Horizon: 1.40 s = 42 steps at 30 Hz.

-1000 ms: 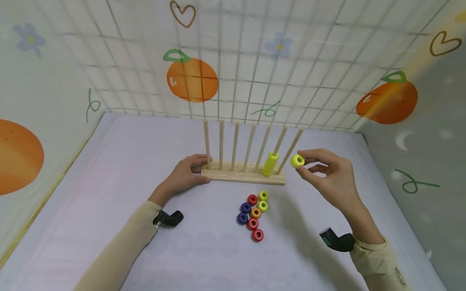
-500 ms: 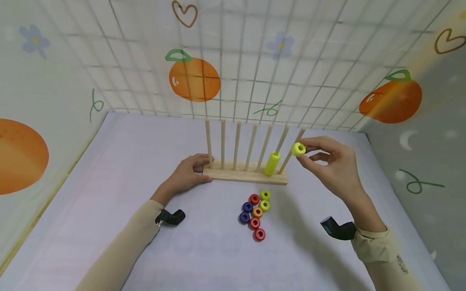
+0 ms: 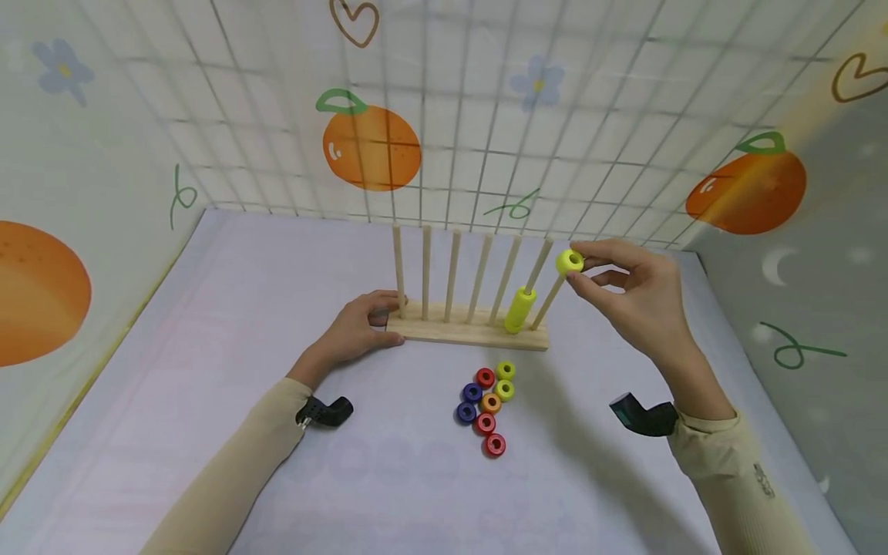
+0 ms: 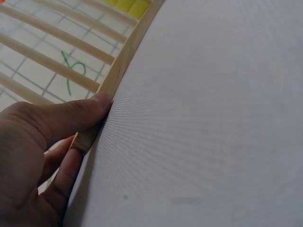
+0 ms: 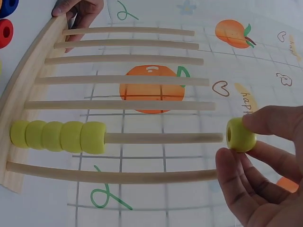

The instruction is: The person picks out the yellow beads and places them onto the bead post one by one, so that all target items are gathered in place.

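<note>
My left hand (image 3: 350, 331) grips the left end of a wooden peg rack (image 3: 465, 333), thumb on the front edge and fingers behind. Several upright pegs stand in a row on its base. A stack of yellow beads (image 3: 519, 312) sits low on the second peg from the right. My right hand (image 3: 641, 301) pinches a single yellow bead (image 3: 565, 264) between thumb and index finger, up at peg-top height. In the head view this bead overlaps the rightmost peg's top. In the right wrist view the held bead (image 5: 243, 135) lines up with the tip of the stacked peg (image 5: 163, 138).
Loose beads lie in front of the rack: yellow ones (image 3: 504, 391), red ones (image 3: 485, 424), blue ones (image 3: 466, 414) and an orange one (image 3: 490, 403). A wall with a grid and printed oranges (image 3: 371, 154) rises behind the table (image 3: 375, 493).
My right hand has raised the yellow bead from beside the rightmost peg to its top. The left hand keeps its grip on the rack.
</note>
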Tool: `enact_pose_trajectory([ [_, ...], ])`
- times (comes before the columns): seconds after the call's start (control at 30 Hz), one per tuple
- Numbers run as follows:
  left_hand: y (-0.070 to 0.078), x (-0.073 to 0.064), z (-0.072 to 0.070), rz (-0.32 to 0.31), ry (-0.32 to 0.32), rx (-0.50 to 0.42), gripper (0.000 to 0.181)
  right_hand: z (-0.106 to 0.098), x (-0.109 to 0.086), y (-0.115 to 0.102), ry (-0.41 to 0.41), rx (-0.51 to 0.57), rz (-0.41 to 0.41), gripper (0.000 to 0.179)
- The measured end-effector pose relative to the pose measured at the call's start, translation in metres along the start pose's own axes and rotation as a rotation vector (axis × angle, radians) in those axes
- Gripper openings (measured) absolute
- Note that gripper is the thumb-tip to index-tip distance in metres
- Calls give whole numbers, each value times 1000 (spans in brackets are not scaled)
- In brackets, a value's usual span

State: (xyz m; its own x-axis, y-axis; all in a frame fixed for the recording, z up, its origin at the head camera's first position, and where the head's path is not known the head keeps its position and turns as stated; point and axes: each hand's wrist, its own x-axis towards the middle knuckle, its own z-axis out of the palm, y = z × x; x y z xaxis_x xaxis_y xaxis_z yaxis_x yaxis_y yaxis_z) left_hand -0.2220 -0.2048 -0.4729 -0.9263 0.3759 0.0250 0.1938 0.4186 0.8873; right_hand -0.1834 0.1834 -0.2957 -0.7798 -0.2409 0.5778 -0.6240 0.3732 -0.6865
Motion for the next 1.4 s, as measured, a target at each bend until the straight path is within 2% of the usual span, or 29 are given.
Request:
enact_pose_trajectory([
  [0.27,1,1,-1,1,4,14,68,-1,12,-6,14,-31,-2,35],
  [0.7,1,1,0,1,22,26,67,1,29,-6,-16,-53,21,33],
  [0.97,0,1,0,3,23,19,66,3,34,-4,-25,-60,59,34],
  [1.13,-1,1,0,12,21,7,66,5,37,-1,-44,-99,51,33],
  [1.4,-3,1,0,4,9,-6,66,8,36,3,-91,-129,91,31],
])
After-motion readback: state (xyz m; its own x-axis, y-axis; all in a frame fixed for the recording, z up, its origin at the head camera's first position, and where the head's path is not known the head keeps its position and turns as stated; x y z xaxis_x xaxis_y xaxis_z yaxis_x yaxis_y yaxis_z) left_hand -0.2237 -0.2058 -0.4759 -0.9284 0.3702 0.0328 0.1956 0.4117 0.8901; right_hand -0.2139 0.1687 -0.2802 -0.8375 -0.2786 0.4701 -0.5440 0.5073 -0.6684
